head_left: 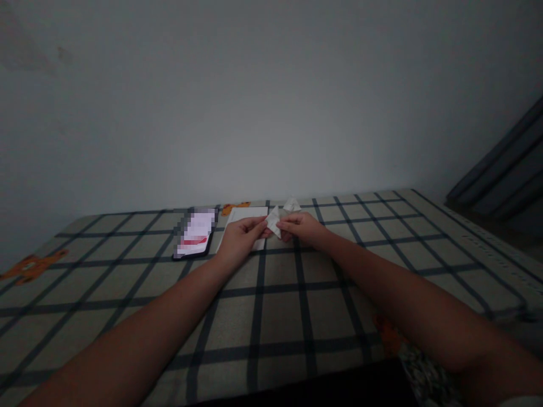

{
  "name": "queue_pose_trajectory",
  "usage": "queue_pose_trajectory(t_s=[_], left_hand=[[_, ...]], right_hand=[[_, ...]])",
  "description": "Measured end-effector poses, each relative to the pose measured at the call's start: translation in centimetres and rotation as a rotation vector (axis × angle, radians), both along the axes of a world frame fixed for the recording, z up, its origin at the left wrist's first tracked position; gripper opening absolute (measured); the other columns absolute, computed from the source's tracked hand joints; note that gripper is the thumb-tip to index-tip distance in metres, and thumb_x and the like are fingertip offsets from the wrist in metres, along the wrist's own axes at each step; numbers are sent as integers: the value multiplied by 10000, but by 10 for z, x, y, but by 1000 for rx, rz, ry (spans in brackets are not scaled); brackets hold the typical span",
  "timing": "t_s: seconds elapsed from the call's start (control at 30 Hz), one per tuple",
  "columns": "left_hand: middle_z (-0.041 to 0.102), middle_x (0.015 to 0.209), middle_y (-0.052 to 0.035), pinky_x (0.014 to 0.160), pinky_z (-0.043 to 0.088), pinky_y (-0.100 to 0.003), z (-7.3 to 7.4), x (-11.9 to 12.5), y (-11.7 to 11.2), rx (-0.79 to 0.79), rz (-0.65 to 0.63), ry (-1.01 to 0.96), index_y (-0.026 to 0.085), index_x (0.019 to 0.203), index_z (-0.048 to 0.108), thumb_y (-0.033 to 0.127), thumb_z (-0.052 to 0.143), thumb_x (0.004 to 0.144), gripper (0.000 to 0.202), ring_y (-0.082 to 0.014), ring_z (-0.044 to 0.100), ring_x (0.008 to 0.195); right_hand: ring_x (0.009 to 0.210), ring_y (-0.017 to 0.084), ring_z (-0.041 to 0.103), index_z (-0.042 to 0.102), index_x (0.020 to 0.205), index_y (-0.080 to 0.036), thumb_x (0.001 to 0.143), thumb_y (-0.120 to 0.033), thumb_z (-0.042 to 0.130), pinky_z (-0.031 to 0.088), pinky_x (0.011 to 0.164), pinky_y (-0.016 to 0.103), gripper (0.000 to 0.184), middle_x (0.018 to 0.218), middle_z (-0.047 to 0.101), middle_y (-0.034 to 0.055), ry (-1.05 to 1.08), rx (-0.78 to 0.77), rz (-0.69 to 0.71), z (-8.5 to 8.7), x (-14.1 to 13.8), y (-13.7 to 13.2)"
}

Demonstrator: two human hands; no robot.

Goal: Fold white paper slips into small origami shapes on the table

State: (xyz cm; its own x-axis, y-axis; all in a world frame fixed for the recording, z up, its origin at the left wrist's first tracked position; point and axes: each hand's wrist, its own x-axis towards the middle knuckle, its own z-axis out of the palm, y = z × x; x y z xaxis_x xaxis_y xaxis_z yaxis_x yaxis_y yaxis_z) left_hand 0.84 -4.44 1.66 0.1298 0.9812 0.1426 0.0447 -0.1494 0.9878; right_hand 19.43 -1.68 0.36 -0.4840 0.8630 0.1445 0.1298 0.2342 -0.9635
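Observation:
A small piece of folded white paper is held up between both hands near the middle of the view. My left hand pinches its left side between thumb and fingers. On the other side my right hand is closed on its right edge. Just behind the right hand sits another folded white paper piece, partly hidden by that hand. White sheets or a pad lie flat under and behind my left hand, which covers part of them.
A phone with a lit, pixelated screen lies left of the paper pad. Everything rests on a checked cloth with orange figures. A plain wall rises behind it, and dark striped fabric hangs at the right.

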Motion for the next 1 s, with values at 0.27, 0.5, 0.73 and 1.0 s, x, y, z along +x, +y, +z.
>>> queue_pose_trajectory(t_s=[0.27,0.5,0.73,1.0], left_hand=[[697,788,-67,774,497,-310,-1,1,1,-49,-2,-74,124,913,655,302,680,661,309,-163,650,716],[690,791,-57,786,490,-297,-5,-1,6,-41,-16,-174,124,934,628,286,667,678,305,-137,643,706],[654,683,-22,659,490,-276,-4,-1,3,-46,-10,-144,137,847,590,291,661,664,250,-137,624,607],[539,528,22,459,320,-208,0,-4,-1,127,-45,262,158,599,570,433,605,684,290,-89,456,478]], right_hand=[[585,106,562,598,723,-123,760,-391,552,454,587,232,274,629,606,19,-62,87,-15,1,0,0],[634,118,585,599,804,-117,763,-408,542,458,628,256,299,726,632,42,-62,-7,62,5,-1,-3],[545,82,491,581,671,-124,794,-416,497,361,521,199,328,610,581,6,-321,200,82,15,2,-13],[499,72,430,585,692,-125,794,-462,479,314,476,198,367,583,547,-7,-353,221,114,12,0,-14]])
